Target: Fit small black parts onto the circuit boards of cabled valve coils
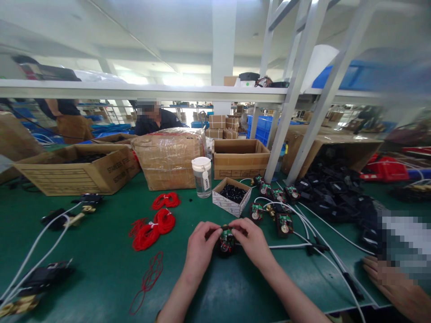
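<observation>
A small black housing with a green circuit board rests on the green table in front of me, a white cable running from it to the right. My left hand pinches the board's upper left edge between thumb and fingers. On the opposite side, my right hand grips its upper right edge. Fingertips hide part of the board's top. Just beyond my right hand lie several similar units with green boards and white cables. A small open box of black parts stands behind my hands.
Red wire bundles and a loose red wire lie left. A clear cup stands before a taped carton. Black housings spill from a carton at right, near another person's hand. Metal posts rise right of centre.
</observation>
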`<action>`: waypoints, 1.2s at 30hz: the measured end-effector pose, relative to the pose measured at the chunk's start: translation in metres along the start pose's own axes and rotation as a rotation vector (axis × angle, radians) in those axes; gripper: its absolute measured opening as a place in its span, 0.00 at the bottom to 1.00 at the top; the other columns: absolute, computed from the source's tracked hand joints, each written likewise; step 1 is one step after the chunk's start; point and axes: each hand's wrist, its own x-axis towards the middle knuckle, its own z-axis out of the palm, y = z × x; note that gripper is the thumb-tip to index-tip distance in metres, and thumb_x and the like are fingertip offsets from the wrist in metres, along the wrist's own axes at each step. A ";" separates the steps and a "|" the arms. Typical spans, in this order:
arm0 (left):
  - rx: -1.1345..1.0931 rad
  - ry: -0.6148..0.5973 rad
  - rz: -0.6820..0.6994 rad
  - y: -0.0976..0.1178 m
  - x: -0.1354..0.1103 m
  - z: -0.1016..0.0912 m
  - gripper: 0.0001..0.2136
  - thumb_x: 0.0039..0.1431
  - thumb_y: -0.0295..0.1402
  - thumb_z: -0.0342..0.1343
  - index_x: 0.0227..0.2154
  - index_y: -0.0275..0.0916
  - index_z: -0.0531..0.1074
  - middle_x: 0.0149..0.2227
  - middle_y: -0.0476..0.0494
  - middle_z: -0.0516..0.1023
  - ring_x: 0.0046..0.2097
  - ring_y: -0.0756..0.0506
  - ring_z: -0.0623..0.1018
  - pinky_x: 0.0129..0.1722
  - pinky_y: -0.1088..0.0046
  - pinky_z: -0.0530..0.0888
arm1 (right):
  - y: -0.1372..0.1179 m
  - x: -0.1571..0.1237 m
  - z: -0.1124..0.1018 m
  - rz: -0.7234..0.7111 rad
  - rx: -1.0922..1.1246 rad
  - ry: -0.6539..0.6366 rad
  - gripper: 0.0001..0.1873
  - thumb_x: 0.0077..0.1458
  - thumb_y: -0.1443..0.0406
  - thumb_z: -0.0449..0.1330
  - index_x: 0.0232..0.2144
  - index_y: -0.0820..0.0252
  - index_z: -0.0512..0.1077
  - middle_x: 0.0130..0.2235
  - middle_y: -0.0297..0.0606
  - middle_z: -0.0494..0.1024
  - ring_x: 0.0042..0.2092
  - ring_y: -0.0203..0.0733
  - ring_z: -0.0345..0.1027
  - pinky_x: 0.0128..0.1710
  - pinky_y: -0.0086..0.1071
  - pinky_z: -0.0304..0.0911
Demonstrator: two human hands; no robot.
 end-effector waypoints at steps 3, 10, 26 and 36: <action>-0.052 -0.024 -0.010 -0.003 -0.003 -0.002 0.09 0.58 0.39 0.56 0.34 0.43 0.79 0.34 0.47 0.77 0.36 0.44 0.77 0.39 0.69 0.72 | 0.003 -0.005 0.000 -0.004 -0.001 -0.023 0.15 0.55 0.69 0.56 0.41 0.53 0.78 0.34 0.33 0.73 0.35 0.40 0.68 0.38 0.33 0.65; -0.206 -0.137 -0.102 -0.015 -0.017 -0.005 0.20 0.53 0.32 0.56 0.50 0.43 0.76 0.43 0.44 0.79 0.41 0.44 0.79 0.47 0.64 0.75 | 0.008 -0.016 0.000 0.016 0.009 -0.098 0.26 0.51 0.75 0.55 0.50 0.50 0.73 0.37 0.33 0.70 0.34 0.37 0.67 0.38 0.33 0.65; -0.292 -0.098 -0.161 -0.021 -0.031 0.014 0.28 0.47 0.28 0.58 0.55 0.42 0.69 0.44 0.43 0.80 0.41 0.44 0.81 0.47 0.63 0.77 | 0.009 -0.028 0.010 0.087 0.007 -0.099 0.36 0.44 0.78 0.57 0.55 0.48 0.68 0.39 0.31 0.68 0.34 0.36 0.66 0.36 0.32 0.67; -0.267 -0.097 -0.148 -0.013 -0.036 0.014 0.34 0.45 0.24 0.59 0.58 0.43 0.66 0.44 0.46 0.79 0.41 0.45 0.81 0.49 0.63 0.77 | -0.069 -0.049 -0.068 -0.286 -0.004 0.146 0.20 0.61 0.67 0.52 0.52 0.46 0.72 0.46 0.41 0.76 0.52 0.49 0.69 0.50 0.47 0.69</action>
